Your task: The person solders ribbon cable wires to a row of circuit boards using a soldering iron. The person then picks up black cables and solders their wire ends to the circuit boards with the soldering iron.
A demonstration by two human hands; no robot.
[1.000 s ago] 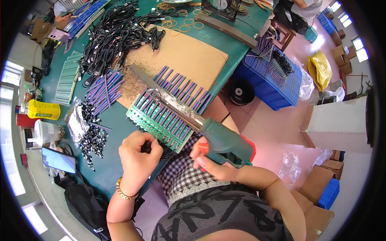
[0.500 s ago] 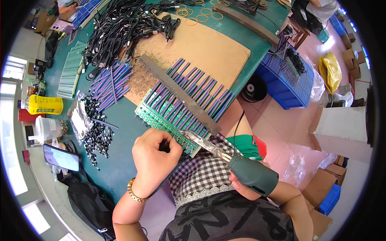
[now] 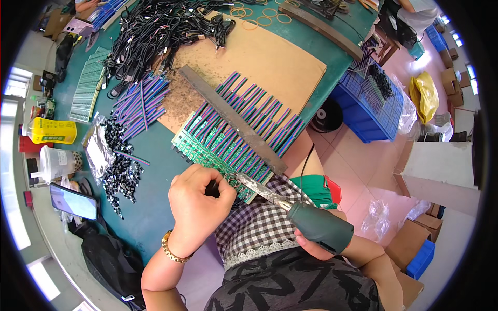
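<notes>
**Soldering iron down at the near edge of the green board**

Starting at the fingertips: the left hand (image 3: 196, 205) is curled tight, thumb and forefinger pinched narrow on something small and dark right at the near edge of the green circuit board panel (image 3: 218, 150). It's too small to say what it is, probably solder wire or a lead. The right hand (image 3: 316, 243) is wrapped shut around the fat dark-green handle of a soldering iron (image 3: 290, 207), mostly hidden behind it, with the metal tip angled up-left so it lands just beside the left fingertips. That looks like why both hands crowd the same spot: one feeds or steadies, the other brings the heat.

Moving outward, one long grey metal bar (image 3: 233, 122) lies diagonally across a row of purple-and-teal wire strips (image 3: 259, 111), seemingly as a weight to keep them flat and lined up on the board. There are way too many strips to count properly, a couple dozen at least. All that sits on one sheet of brown cardboard (image 3: 275, 57), likely to spare the green table (image 3: 150, 171) from burns.

Further left sit a loose bundle of purple strips (image 3: 140, 103), a heap of small black connectors (image 3: 119, 166), and a big tangle of black cables (image 3: 155, 26). At the table's edge are one yellow bottle (image 3: 52, 130), one clear plastic cup (image 3: 54, 163) and one phone (image 3: 73, 201). One blue crate (image 3: 371, 101) stands on the floor to the right.
</notes>
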